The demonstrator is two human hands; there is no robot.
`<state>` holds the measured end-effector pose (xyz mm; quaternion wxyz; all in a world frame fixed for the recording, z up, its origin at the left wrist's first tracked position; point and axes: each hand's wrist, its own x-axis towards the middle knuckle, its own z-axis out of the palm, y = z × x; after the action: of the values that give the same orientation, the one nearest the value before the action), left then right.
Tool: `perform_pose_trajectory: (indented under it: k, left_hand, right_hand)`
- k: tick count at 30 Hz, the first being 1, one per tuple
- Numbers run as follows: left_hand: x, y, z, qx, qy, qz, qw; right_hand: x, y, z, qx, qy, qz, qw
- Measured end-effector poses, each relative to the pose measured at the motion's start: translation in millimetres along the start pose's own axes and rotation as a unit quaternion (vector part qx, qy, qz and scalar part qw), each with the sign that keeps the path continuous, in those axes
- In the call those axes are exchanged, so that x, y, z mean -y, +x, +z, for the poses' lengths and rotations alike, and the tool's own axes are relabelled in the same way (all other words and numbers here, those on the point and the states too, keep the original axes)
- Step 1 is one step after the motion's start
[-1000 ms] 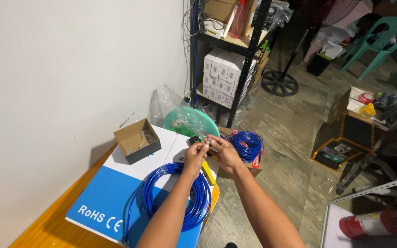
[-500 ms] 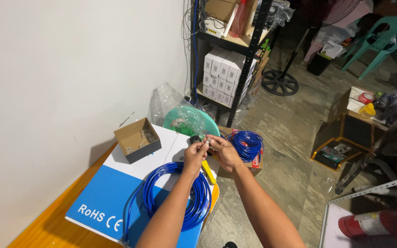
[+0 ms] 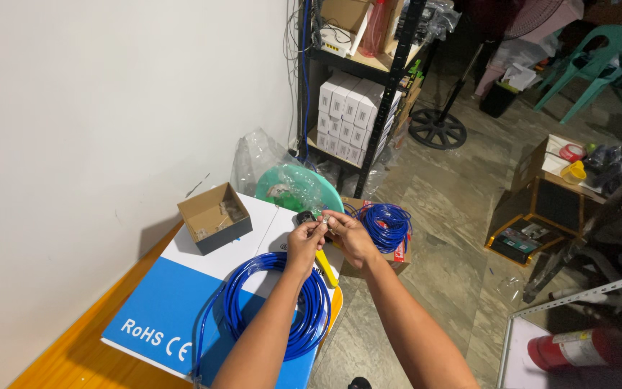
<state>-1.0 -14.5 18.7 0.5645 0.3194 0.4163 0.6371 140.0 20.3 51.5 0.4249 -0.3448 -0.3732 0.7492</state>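
A cluttered storeroom is showing here: a white wall on the left, a stone-tiled floor, and a black shelf [image 3: 368,79] carrying stacked white boxes [image 3: 350,112]. A wooden table [image 3: 73,353] is running along the wall, and a flat blue-and-white box [image 3: 174,317] is lying on it.

Both hands are meeting just past the far edge of that box. The left hand [image 3: 305,243] and the right hand [image 3: 350,236] are pinching a small thing [image 3: 323,225] between their fingertips; it is too small to tell exactly what it is, though it looks like a clear plug at a cable end. It is sitting right between the two grips, with fingers pressed together on it from either side.

Below the left forearm, a coil [image 3: 282,306] of blue cable is resting on the blue-and-white box, well under the pinch rather than in it. A yellow-handled tool [image 3: 325,268] is lying at the box edge, just beneath the hands.

An open brown carton [image 3: 214,217] is standing on the far left corner of the box. A green stool [image 3: 298,189] wrapped in clear plastic is standing beyond the hands. A second blue coil [image 3: 384,225] is sitting in a cardboard box to the right, just beside the right hand. A red extinguisher [image 3: 574,349] is lying at lower right.
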Motion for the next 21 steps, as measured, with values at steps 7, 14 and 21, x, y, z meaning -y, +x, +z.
perform_pose_trajectory:
  k: [7,14,21]
  left_hand:
    - [-2,-1,0,-0.001,-0.001,0.015,1.0]
    - [0,3,0,-0.015,-0.054,0.036,0.998]
    - [9,4,-5,0.0,-0.069,0.028,0.997]
  right_hand:
    - [-1,1,1,-0.013,-0.022,0.002,1.0]
    - [-2,2,-2,-0.001,-0.01,-0.009,1.0]
    - [-2,0,2,-0.006,0.009,-0.002,1.0]
